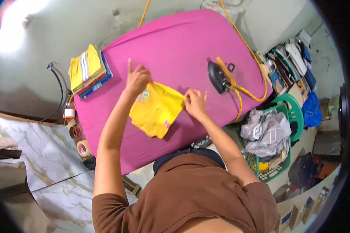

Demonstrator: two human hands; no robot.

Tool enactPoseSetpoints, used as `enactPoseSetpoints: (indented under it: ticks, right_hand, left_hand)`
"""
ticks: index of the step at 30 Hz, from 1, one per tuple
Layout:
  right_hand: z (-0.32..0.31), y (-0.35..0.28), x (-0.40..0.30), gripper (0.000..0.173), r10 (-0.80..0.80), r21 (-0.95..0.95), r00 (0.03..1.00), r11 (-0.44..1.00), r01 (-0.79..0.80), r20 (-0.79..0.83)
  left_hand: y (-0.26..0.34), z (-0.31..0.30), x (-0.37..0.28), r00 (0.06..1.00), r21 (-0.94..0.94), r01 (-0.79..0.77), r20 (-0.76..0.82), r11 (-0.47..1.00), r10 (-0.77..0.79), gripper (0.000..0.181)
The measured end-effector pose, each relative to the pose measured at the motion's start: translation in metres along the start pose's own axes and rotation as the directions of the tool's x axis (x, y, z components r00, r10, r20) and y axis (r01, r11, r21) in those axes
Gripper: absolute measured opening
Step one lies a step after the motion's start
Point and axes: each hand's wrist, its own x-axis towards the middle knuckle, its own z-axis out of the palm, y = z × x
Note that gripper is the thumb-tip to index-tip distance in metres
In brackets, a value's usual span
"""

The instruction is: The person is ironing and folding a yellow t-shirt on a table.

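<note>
A small yellow garment (156, 109) with a printed patch hangs by its upper edge between my hands, over a pink cloth-covered ironing surface (178, 55). My left hand (138, 77) pinches one upper corner, its index finger pointing away. The opposite corner is gripped by my right hand (196, 102), thumb and fingertips together. To the right of that hand, a black electric iron (217, 77) with a wooden handle rests on the pink cloth. At the far left corner sits a stack of folded clothes (89, 70), topped by a yellow piece with white stripes.
The iron's yellow cord (250, 49) loops along the right edge. A green basket (285, 163) of crumpled clothes stands at right, near a blue plastic bag (311, 110). More folded clothes (291, 64) lie beyond. Tape rolls (83, 148) line the left edge.
</note>
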Motion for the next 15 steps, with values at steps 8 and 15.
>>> enactPoseSetpoints:
  ticks: [8, 15]
  right_hand:
    - [-0.116, -0.088, 0.065, 0.021, -0.539, -0.270, 0.644, 0.838, 0.473, -0.543]
    - [-0.054, -0.001, 0.046, 0.015, -0.662, -0.409, 0.702, 0.736, 0.540, -0.263]
  left_hand:
    - [-0.005, -0.116, -0.023, 0.761, 0.104, 0.294, -0.627, 0.950, -0.167, 0.010]
    - [0.057, 0.010, -0.078, 0.860, 0.128, 0.274, -0.477, 0.953, -0.183, 0.008]
